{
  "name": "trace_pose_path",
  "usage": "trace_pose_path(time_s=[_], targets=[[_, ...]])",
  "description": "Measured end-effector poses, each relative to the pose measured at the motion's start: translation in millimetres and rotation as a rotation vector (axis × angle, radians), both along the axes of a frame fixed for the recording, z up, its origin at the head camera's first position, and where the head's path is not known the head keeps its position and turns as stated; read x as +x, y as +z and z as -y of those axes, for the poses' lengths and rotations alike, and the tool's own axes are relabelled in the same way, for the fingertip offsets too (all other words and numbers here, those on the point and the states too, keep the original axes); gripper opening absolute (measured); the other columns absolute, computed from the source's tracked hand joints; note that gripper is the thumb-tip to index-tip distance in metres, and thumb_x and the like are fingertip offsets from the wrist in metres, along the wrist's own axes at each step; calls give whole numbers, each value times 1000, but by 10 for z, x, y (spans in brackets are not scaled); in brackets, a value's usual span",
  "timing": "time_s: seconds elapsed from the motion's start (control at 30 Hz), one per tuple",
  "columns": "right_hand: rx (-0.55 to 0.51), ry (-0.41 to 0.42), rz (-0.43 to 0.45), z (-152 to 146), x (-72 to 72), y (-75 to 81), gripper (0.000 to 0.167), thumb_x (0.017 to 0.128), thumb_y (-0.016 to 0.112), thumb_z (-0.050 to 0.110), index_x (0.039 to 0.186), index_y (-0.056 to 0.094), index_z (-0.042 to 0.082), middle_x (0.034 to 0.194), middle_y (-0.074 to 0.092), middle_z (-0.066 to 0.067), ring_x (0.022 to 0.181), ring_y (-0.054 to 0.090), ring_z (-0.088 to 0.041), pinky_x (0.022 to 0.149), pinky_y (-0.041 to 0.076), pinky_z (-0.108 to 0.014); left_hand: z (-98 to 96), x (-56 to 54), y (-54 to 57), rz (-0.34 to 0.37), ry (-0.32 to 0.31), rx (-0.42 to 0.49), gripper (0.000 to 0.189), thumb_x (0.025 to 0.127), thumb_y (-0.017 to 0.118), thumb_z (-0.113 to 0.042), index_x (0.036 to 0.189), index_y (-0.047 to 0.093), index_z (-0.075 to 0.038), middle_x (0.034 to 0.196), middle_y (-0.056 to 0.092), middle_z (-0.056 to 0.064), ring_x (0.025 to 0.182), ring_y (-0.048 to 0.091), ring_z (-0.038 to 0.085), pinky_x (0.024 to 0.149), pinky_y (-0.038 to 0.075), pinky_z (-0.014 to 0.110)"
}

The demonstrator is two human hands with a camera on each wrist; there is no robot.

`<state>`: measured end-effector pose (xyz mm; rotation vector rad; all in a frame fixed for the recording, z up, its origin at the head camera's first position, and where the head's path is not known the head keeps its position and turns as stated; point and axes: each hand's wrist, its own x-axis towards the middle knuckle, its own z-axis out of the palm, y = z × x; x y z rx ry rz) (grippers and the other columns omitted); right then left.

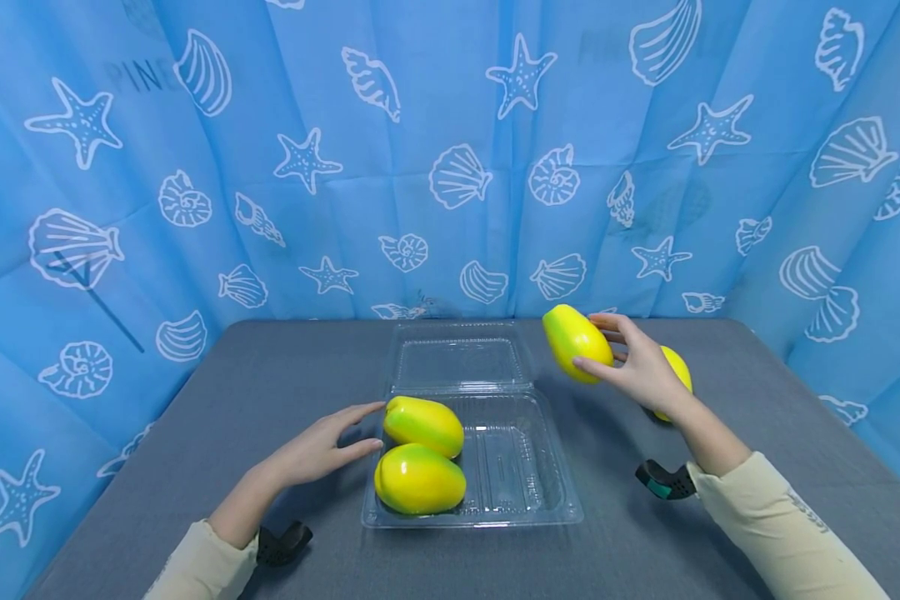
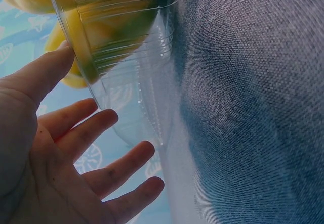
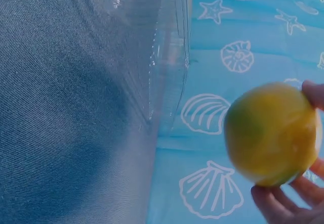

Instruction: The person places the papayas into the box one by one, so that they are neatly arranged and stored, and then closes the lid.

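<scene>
My right hand (image 1: 641, 367) holds a yellow-green papaya (image 1: 579, 343) above the table, right of the clear plastic clamshell box (image 1: 510, 454). Thumb and fingers grip its sides, as the right wrist view also shows of the papaya (image 3: 271, 133). Two more papayas lie side by side in the box's left half, a rear papaya (image 1: 423, 425) and a front papaya (image 1: 420, 479). At the left rim rests my left hand (image 1: 311, 446), its fingers extended and spread; in the left wrist view, the thumb of that hand (image 2: 61, 168) is right at the rim.
Another papaya (image 1: 675, 379) lies on the grey cloth-covered table (image 1: 285, 358), partly hidden behind the right forearm. The box's lid (image 1: 461, 360) lies folded back toward the rear edge. A blue curtain (image 1: 450, 108) with white shells hangs behind the table.
</scene>
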<state>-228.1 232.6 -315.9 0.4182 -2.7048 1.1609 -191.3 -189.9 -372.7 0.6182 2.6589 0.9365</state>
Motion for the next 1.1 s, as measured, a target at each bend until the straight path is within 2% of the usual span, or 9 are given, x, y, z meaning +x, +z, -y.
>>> trace_pose_path(time_s=[0.2, 0.4, 0.7, 0.93, 1.1], targets=[[-23, 88, -60, 51, 24, -12, 66, 84, 70, 23, 137, 37, 3, 139, 42, -21, 124, 46, -40, 99, 44, -55, 2, -1, 1, 2, 3, 3, 64, 93, 52, -45, 145, 33, -13, 150, 35, 15, 134, 37, 40, 106, 33, 61], [7, 142, -126, 127, 51, -34, 64, 81, 74, 20, 134, 42, 6, 134, 49, -15, 117, 52, -31, 95, 49, -51, 6, -7, -3, -8, -3, 2, 64, 93, 52, -45, 145, 33, -13, 149, 35, 15, 134, 37, 39, 106, 34, 61], [39, 265, -155, 218, 74, -77, 61, 78, 75, 14, 132, 47, 9, 129, 54, -10, 105, 55, -18, 86, 52, -27, 4, -8, -2, -4, -3, 4, 64, 93, 52, -45, 145, 33, -13, 149, 36, 14, 134, 37, 39, 106, 34, 61], [44, 377, -170, 290, 84, -137, 60, 77, 76, 13, 131, 49, 9, 130, 55, -9, 106, 54, -9, 87, 54, -27, 5, 3, 1, -1, -5, 9, 63, 93, 52, -44, 145, 34, -14, 149, 36, 14, 134, 37, 39, 106, 34, 61], [28, 436, -154, 335, 85, -180, 60, 78, 75, 13, 132, 48, 11, 132, 55, -9, 108, 54, -8, 90, 53, -27, 3, 4, 3, 4, -4, 11, 63, 93, 52, -44, 145, 34, -14, 149, 35, 14, 134, 37, 40, 106, 34, 61]])
